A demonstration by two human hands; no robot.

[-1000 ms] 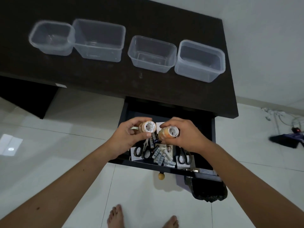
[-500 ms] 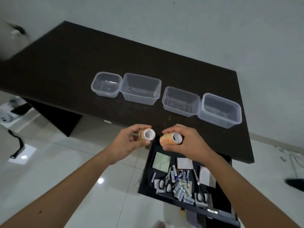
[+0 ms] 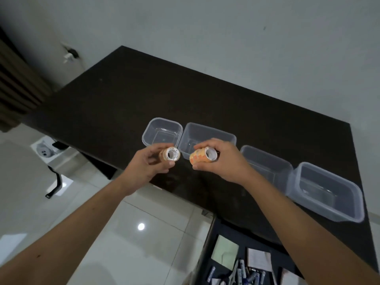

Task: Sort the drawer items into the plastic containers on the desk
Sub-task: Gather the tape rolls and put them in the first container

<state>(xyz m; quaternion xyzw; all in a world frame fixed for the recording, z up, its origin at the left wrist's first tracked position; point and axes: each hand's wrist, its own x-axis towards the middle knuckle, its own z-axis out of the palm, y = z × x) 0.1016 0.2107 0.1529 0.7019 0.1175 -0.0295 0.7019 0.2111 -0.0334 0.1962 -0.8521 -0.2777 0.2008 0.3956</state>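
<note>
My left hand [image 3: 149, 165] grips a small stack of tape rolls [image 3: 170, 154], tan with a white core. My right hand [image 3: 224, 159] grips a longer orange stack of tape rolls [image 3: 202, 157]. Both hands hover over the dark desk [image 3: 164, 93], just in front of the two leftmost clear plastic containers: a small square container [image 3: 162, 130] and a larger rectangular container [image 3: 207, 134]. Further right stand a third container [image 3: 267, 163] and a fourth container [image 3: 327, 192]. All look empty. The open drawer [image 3: 230, 256] at the bottom holds batteries [image 3: 244, 274], paper notes and scissors.
The white wall rises behind the desk. Glossy white floor tiles lie to the left, with a power strip [image 3: 44, 151] and a black strap [image 3: 54, 186] on them. A wall socket with a plug [image 3: 70, 55] is at upper left.
Both hands have risen from the drawer with the tape rolls and moved forward over the desk, towards the two left containers. The view has tilted up; the drawer now sits at the bottom edge.
</note>
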